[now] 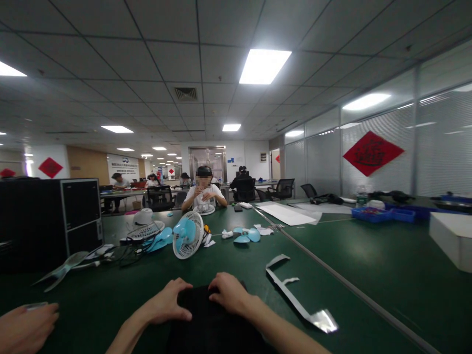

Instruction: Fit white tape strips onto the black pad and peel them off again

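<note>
Two hands rest on a black object [210, 319] lying on the green surface [368, 255] directly below the viewer. Left hand [167, 302] and right hand [230, 292] lie fingers curled over its far edge, touching it but not closed around it. It looks matte, probably soft or padded (material unclear); best gripped at its side edges.

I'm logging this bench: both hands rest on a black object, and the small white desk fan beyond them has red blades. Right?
Not quite: the head view shows the fan with light blue blades. The left hand and right hand do rest on the black object.
</note>
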Demonstrator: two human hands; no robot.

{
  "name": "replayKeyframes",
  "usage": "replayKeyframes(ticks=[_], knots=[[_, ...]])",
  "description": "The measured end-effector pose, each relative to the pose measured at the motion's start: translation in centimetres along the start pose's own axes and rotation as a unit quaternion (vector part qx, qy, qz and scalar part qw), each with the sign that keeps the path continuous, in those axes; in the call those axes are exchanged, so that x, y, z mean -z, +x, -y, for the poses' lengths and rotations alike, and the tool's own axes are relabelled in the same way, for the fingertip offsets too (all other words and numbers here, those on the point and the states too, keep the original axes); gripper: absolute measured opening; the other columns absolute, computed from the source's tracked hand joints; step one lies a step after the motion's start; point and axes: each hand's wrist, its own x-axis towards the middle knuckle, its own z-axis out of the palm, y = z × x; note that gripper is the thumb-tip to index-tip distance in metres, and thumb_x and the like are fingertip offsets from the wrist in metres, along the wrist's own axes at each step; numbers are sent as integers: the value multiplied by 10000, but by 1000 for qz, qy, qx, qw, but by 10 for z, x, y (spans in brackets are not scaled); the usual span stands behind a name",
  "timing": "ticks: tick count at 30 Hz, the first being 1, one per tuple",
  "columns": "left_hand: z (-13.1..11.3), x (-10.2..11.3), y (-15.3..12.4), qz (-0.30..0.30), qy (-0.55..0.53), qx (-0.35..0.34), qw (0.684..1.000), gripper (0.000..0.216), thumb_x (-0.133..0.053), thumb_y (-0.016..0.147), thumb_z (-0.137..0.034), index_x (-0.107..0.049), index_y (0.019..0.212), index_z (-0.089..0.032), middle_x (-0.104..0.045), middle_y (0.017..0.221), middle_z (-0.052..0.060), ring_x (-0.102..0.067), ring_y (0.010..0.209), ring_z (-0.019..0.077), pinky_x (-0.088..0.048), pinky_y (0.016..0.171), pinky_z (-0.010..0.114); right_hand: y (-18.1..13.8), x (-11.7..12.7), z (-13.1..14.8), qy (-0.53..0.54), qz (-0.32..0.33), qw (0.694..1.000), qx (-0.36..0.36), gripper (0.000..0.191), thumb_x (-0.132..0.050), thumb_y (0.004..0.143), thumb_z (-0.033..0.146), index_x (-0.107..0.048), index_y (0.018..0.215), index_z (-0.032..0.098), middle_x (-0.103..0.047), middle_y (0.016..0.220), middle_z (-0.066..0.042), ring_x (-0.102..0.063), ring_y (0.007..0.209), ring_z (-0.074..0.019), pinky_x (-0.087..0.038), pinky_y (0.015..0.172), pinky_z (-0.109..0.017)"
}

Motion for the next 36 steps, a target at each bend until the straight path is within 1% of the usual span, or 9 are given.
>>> replayKeyframes(ticks=[3, 7, 9, 14, 18, 21, 24, 27, 36], knots=[[-11, -1, -3, 1, 15, 10, 1000, 887, -733, 497, -609, -530, 1271, -226, -510, 1253, 83, -443, 1168, 299, -359, 1002, 365, -6, 3, 2, 10, -15, 1000, -6, 259, -595, 787, 339, -702, 999, 235, -676, 964, -49, -603, 932, -224, -454, 826, -286], [-14, -2, -4, 2, 8, 19, 1000, 881, -732, 504, -606, -528, 1272, -225, -500, 1257, 81, -450, 1166, 293, -367, 998, 358, -27, 19, -8, 32, -69, 997, -18, 338, -568, 795, 331, -620, 1127, 286, -624, 1105, -9, -586, 1009, -214, -440, 890, -273], [-12, -2, -4, 2, 2, 21, 1000, 888, -735, 499, -609, -525, 1271, -224, -489, 1265, 82, -448, 1168, 293, -371, 996, 365, -46, 31, -20, 31, -102, 994, -31, 355, -559, 804, 315, -594, 1155, 275, -603, 1144, -21, -580, 1020, -224, -433, 917, -280], [-10, 0, -4, 4, -9, 22, 1000, 875, -737, 498, -604, -525, 1260, -229, -476, 1272, 87, -442, 1175, 300, -383, 987, 386, -113, 58, -56, -25, -207, 973, -104, 263, -511, 842, 328, -594, 1072, 233, -592, 1106, -95, -579, 986, -248, -466, 876, -351], [-13, 0, -5, 5, -15, 35, 999, 878, -742, 497, -598, -518, 1263, -232, -474, 1275, 86, -454, 1165, 295, -392, 979, 386, -169, 62, -75, -75, -196, 966, -149, 302, -576, 788, 401, -583, 1035, 227, -584, 1065, -98, -598, 918, -238, -498, 810, -363], [-12, -2, -4, 1, -10, 34, 999, 869, -743, 498, -592, -524, 1256, -226, -487, 1257, 85, -465, 1148, 291, -395, 971, 378, -196, 60, -83, -86, -164, 966, -178, 292, -606, 756, 413, -590, 992, 240, -593, 1027, -77, -609, 864, -223, -508, 768, -346], [-10, -3, -2, -4, 4, 22, 1000, 858, -743, 501, -578, -531, 1251, -216, -498, 1241, 86, -456, 1152, 292, -378, 986, 373, -205, 58, -90, -85, -125, 969, -195, 161, -535, 800, 347, -603, 912, 253, -609, 945, -51, -615, 812, -204, -501, 732, -324], [-10, -3, -2, 0, 3, 26, 1000, 864, -742, 503, -568, -522, 1262, -220, -492, 1251, 86, -452, 1158, 296, -382, 981, 371, -204, 60, -93, -83, -112, 969, -205, 165, -448, 839, 286, -608, 840, 250, -620, 885, -49, -617, 769, -190, -487, 694, -298], [-12, -3, -2, -9, -1, 23, 1000, 859, -722, 525, -590, -518, 1272, -221, -494, 1254, 86, -445, 1164, 296, -373, 986, 366, -209, 76, -98, -105, -154, 941, -281, 218, -394, 832, 255, -608, 789, 239, -646, 853, -62, -643, 760, -197, -492, 639, -271]])
